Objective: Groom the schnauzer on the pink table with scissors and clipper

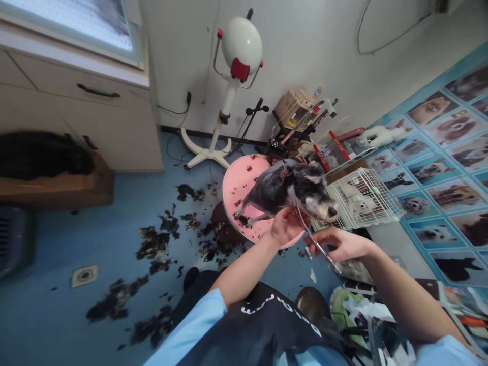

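A small grey dog (286, 189) with a white muzzle stands on a round pink grooming table (239, 184). My left hand (286, 226) is cupped under the dog's chest and chin, its fingers closed against the fur. Just right of it, my right hand (340, 243) grips a pair of scissors (309, 233). The blades point up toward the dog's neck and jaw.
Clumps of dark cut fur (160, 244) lie scattered on the blue floor. A white stand dryer (232, 76) stands behind the table. A wire cage (360, 199) sits at the right, a black dog (41, 155) lies on a bench at the left, and a cluttered tray (366, 310) is beside me.
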